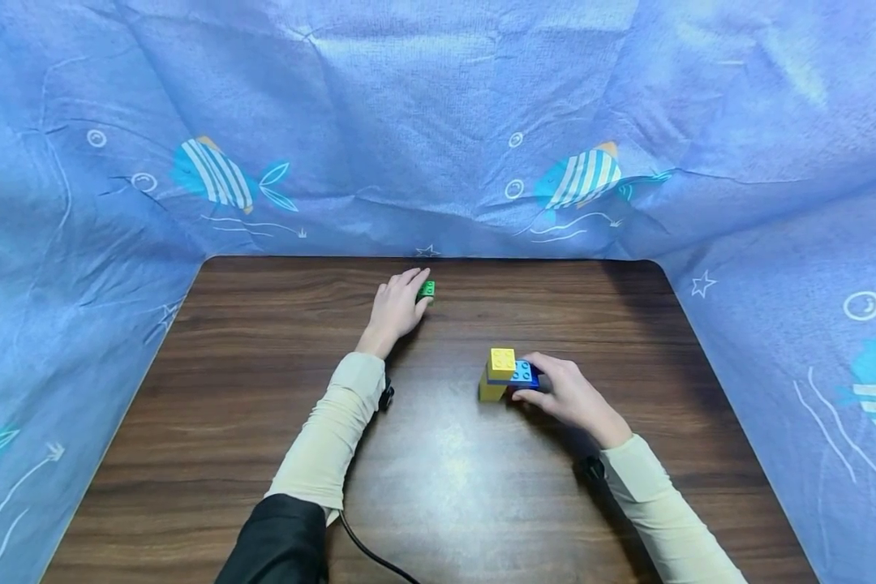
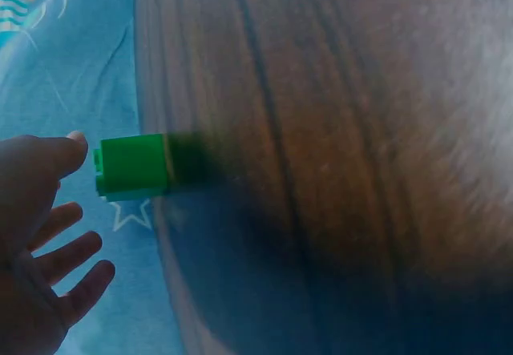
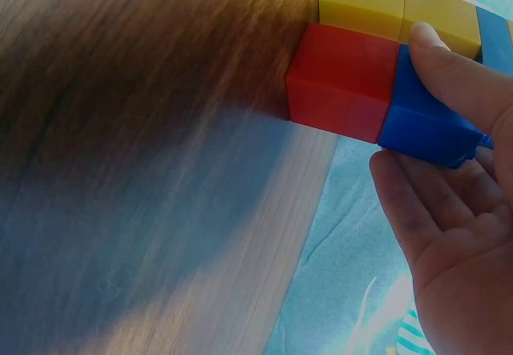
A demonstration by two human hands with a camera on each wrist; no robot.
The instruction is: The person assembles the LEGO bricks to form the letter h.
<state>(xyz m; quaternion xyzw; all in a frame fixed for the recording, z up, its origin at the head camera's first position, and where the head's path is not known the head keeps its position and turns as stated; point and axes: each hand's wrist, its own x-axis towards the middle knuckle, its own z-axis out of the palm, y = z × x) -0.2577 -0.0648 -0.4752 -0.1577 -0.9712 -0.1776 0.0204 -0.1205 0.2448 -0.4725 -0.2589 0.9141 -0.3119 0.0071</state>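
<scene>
Near the far edge of the table, my left hand (image 1: 397,307) reaches round a small green toy building block (image 1: 428,289). In the left wrist view its fingers are spread, with a gap between thumb and green block. My right hand (image 1: 569,393) grips a small structure of joined blocks right of the table's middle. Its thumb presses one side of a blue block (image 3: 425,119), with fingers at the opposite side. Under the blue block is a red block (image 3: 341,82). Beside them rise yellow blocks (image 3: 361,2), and another yellow block (image 1: 502,363) tops the structure.
The dark wood-grain table (image 1: 212,389) has rounded far corners. A blue cloth (image 1: 409,105) with fish prints hangs behind it and along both sides. From the left sleeve a black cable (image 1: 368,553) runs to the near edge.
</scene>
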